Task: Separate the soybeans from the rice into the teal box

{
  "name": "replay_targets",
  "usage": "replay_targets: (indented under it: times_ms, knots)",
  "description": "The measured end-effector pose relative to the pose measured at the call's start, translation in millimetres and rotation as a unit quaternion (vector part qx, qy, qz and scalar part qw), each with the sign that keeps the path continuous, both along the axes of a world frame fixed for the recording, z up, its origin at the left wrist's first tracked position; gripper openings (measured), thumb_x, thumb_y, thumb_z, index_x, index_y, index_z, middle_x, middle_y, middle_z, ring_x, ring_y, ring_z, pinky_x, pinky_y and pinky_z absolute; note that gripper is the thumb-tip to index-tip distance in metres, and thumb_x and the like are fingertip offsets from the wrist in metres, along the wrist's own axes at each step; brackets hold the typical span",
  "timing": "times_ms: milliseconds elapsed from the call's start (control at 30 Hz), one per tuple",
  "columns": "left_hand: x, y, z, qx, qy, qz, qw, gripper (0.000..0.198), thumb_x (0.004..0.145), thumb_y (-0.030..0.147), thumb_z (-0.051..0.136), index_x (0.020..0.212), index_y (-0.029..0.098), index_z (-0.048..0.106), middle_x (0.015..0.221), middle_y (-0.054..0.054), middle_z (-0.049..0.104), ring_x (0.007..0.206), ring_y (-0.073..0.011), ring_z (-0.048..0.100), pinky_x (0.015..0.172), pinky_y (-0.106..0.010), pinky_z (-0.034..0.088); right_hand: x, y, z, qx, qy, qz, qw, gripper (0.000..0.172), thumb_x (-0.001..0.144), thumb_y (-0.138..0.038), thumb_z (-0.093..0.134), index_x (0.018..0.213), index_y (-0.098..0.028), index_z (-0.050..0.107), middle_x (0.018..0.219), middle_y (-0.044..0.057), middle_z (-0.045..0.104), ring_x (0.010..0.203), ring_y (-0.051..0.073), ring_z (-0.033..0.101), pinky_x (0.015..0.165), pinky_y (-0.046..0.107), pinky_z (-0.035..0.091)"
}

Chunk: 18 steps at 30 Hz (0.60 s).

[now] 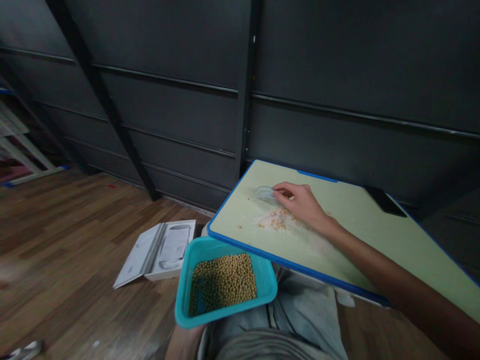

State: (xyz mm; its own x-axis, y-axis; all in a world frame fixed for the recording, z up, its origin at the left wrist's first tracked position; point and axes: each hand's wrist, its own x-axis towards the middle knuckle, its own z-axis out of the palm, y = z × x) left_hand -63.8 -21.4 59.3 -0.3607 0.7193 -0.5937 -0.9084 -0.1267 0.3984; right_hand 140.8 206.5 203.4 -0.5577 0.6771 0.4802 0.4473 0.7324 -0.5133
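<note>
Right hand (300, 200): fingers nearly together, pinching the edge of a clear dish (263, 193) at the pale tabletop (360, 225). White grains (264, 219) and yellow kernels (278, 223) lie just beside. Left hand (190, 336): mostly hidden under teal basin (265, 275) of beans (234, 280); grip cannot be told.

Dim overall, edges blurred (tabletop (348, 210) looks brighter).

Left fingers hidden by turquoise basin (266, 275); shoe (29, 351) cut off.

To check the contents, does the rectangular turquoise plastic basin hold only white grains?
No, the basin visibly holds many small, round, tan beans.
</note>
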Motion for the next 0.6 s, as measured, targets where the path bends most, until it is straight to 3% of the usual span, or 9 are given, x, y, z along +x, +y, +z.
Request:
replay_targets:
  times_ms: [233,433,600]
  knots:
    - [-2,-2,3.8,-0.01,0.012,0.01,1.0,0.063,0.096,0.01,0.026,0.056,0.018,0.074,0.055,-0.007,0.072,0.089,-0.0262,0.075,0.101,-0.048,0.05,-53,26,2.8,0.036,-0.05,0.058,0.996,0.02,0.093,-0.021,0.058,0.105,-0.019,0.074,0.095,0.008,0.078,0.087,0.021,0.073,0.078,0.032,0.052]
    - [-6,-1,5.6,-0.03,0.018,0.011,0.999,0.062,0.098,0.016,0.026,0.061,0.014,0.076,0.063,-0.012,0.075,0.103,-0.0281,0.072,0.101,-0.047,0.05,-70,13,-3.4,0.05,-0.09,0.064,0.993,0.019,0.095,-0.02,0.056,0.105,-0.021,0.072,0.086,0.005,0.077,0.08,0.019,0.071,0.072,0.029,0.048]
    - [-5,-1,5.0,-0.023,-0.046,0.012,0.999,0.062,0.098,0.015,0.025,0.058,0.016,0.074,0.054,-0.006,0.072,0.089,-0.0241,0.075,0.098,-0.044,0.053,-64,-9,-1.8,0.017,-0.055,0.119,0.991,0.019,0.095,-0.021,0.056,0.105,-0.021,0.072,0.09,0.004,0.077,0.078,0.016,0.071,0.072,0.027,0.049]
